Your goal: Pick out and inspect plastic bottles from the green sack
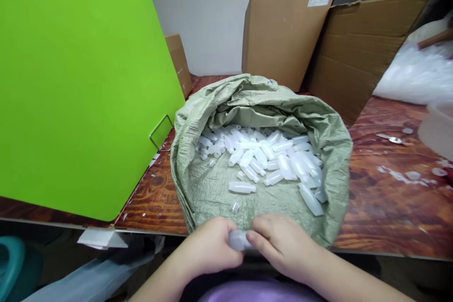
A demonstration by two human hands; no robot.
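Observation:
A small translucent plastic bottle is held between my two hands at the near edge of the sack. My left hand wraps round one end, its fingertips partly hidden. On the other end my right hand closes with thumb and fingers. Just beyond lies the green woven sack, its rim rolled down. Many similar white bottles are heaped toward its far side, with smaller short pieces at the left. A single bottle and a short clear piece lie nearer my hands.
A bright green panel with a wire handle stands at left. Cardboard boxes are behind the sack. On the wooden table at right are a spoon-like metal piece and a pale tub. A teal container sits lower left.

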